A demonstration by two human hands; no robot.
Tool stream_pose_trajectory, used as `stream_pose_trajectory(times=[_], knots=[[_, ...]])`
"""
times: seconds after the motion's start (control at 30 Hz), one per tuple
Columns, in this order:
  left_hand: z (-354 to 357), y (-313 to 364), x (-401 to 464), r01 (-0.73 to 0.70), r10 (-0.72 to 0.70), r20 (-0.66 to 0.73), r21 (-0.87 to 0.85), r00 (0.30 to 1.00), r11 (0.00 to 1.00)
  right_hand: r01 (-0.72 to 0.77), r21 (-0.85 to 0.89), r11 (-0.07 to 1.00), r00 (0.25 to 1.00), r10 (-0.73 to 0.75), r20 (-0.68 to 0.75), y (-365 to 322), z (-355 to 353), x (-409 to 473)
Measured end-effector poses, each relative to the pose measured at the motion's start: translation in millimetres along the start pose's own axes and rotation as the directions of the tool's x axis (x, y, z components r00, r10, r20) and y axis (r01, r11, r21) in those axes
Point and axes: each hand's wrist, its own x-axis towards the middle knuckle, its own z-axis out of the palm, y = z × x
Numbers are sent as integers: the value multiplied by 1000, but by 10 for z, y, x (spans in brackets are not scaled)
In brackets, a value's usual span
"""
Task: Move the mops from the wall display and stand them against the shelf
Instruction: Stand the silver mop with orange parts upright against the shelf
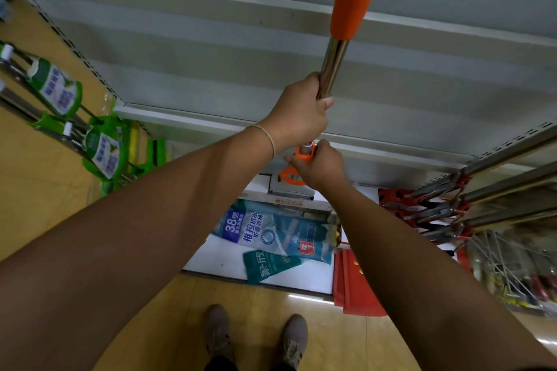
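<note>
I count one steel-handled mop with an orange collar and grey grip, and both of my hands are on it: my left hand and my right hand. Two green-framed mops with printed labels lean at my left. At my right are at least three steel poles with red fittings; blur hides any more. Two teal printed packages lie below, and I see my two grey shoes.

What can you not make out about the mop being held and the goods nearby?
Head view only:
- Mop: top end cut off by the upper edge; its head hidden behind the left hand and right hand.
- Metal poles at right: blurred, ends cut off by the edge.
</note>
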Motion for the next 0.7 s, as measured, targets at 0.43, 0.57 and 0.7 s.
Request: stream_pose_trajectory(times=[0.43,0.57,0.7], knots=[[-84,15,125,14,-14,46,21,999,1000,-106,52,993,993,103,59,-69,-84,65],[-182,-26,91,72,-81,131,69,988,995,-129,10,992,990,129,54,-104,-207,-100],[-384,-85,-103,170,-182,175,83,968,982,-111,-31,993,993,112,38,-246,-357,-313]])
